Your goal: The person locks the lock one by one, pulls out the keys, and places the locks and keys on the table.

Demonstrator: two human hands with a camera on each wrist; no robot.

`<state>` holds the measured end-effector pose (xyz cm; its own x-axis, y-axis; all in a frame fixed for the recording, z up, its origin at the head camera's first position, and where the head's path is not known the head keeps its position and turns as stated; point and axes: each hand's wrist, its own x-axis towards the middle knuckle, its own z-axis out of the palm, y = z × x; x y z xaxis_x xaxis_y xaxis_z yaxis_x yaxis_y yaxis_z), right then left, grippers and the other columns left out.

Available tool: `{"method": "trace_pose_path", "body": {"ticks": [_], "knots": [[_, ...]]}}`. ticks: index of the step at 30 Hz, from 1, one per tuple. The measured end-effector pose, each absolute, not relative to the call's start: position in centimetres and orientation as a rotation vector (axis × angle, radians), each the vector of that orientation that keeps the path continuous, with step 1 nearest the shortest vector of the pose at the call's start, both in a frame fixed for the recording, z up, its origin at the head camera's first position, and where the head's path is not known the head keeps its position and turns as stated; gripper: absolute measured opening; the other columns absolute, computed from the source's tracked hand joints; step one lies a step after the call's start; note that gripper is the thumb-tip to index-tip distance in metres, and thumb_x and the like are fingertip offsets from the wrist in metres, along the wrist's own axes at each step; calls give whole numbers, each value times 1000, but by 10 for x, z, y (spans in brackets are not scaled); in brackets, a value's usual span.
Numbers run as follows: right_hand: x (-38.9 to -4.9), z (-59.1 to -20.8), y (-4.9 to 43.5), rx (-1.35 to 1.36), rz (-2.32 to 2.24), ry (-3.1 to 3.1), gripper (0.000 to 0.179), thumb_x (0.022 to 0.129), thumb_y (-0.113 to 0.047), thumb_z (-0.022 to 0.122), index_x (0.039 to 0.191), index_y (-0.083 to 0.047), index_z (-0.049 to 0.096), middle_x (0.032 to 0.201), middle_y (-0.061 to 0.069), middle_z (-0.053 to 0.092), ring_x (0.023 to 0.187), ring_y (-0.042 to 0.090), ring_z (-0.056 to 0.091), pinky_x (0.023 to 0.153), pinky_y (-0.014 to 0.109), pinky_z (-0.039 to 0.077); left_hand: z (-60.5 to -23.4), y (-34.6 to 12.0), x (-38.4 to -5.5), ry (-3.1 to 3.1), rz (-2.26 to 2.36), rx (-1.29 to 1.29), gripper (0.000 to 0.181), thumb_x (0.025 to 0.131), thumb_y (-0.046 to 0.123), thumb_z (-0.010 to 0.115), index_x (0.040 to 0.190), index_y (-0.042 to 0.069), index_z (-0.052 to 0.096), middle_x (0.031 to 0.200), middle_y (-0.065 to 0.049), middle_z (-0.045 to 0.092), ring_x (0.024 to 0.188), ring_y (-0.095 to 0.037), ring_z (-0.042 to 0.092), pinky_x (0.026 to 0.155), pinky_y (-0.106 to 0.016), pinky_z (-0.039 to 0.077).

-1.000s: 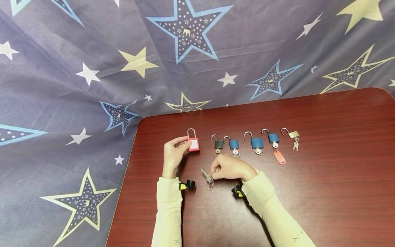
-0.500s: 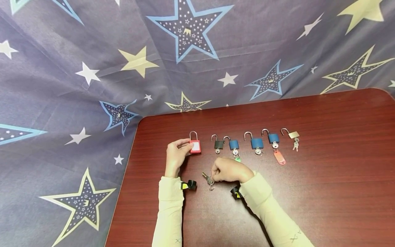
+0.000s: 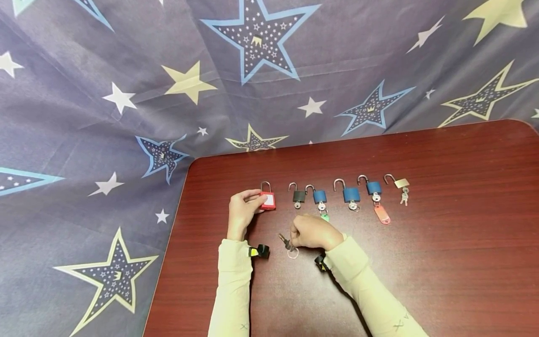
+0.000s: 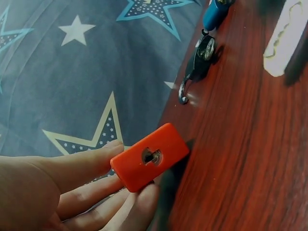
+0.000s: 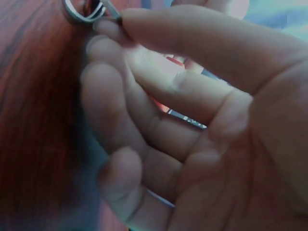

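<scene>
Starry cloth [image 3: 261, 110] behind reddish table [image 3: 463, 224] | red padlock [image 3: 269, 205], near frame centre: left hand [image 3: 242, 210] pinches its body; likely light, rigid, smooth; best held by sides, keyhole [image 4: 153, 156] free | key [image 3: 288, 244], lower: right hand [image 3: 316, 232] pinches it; likely stiff, slippery

Seen from my head, the light is bright and even, leaving a pale sheen on the near part of the surface [image 3: 290, 295]. At my left wrist it is dimmer, though the red padlock [image 4: 159, 149] stays crisp, with dark shadow beside it. At my right wrist, my fingers [image 5: 102, 89] look soft, with a washed-out glow between them.
</scene>
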<state>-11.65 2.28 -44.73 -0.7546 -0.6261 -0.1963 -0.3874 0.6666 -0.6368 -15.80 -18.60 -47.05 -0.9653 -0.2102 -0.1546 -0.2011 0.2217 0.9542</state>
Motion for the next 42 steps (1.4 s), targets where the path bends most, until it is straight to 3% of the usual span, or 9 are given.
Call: {"method": "trace_pose_path", "body": {"ticks": [6,12,21,27,32,36,39,42], "knots": [[-116,-448,21,-795,-810,2472,27,76,-13,76,55,-20,61,55,-13,52,55,7,45,54,24,39,-471,-189,-159,-2529,-1732,418,28,84,10,78,109,-3,73,98,-21,74,74,-3,67,62,-19,56],[-114,-447,19,-782,-789,2467,29,75,-14,79,53,-19,60,53,-14,49,55,7,44,51,23,35,-471,-191,-158,-2548,-1683,415,27,84,11,79,108,-1,74,98,-19,75,71,-9,70,61,-21,57],[-114,-448,18,-765,-776,2477,31,74,-17,81,52,-20,59,53,-14,49,54,7,44,50,24,35,-471,-191,-157,-2635,-1453,356,27,83,13,80,108,3,75,99,-14,76,97,-23,73,88,-38,56],[-114,-448,19,-756,-823,2502,28,73,-14,81,53,-20,62,56,-13,55,55,7,48,53,26,42,-471,-191,-156,-2640,-1477,317,27,84,6,78,110,0,74,99,-16,76,94,-26,74,82,-34,58],[-114,-446,20,-762,-848,2504,28,73,-14,80,54,-20,61,55,-14,53,55,6,47,52,24,40,-470,-191,-156,-2648,-1491,312,28,84,4,77,111,-1,73,98,-18,75,94,-27,74,76,-24,56],[-117,-445,23,-782,-927,2493,25,76,-12,77,58,-19,61,56,-14,50,55,4,45,52,21,37,-468,-191,-155,-2665,-1449,301,28,84,6,77,112,1,73,99,-17,76,94,-26,74,82,-32,56],[-119,-444,25,-761,-1038,2469,19,81,-11,75,66,-17,65,59,-11,54,56,3,47,54,20,40,-465,-190,-154,-2666,-1402,301,30,83,7,77,113,2,73,103,-16,75,96,-27,73,89,-41,55],[-122,-443,27,-735,-1139,2438,13,84,-10,74,74,-14,67,62,-8,60,57,3,52,56,21,44,-462,-189,-154,-2656,-1369,296,32,82,8,77,114,3,73,106,-15,75,97,-28,72,89,-43,55]]}}
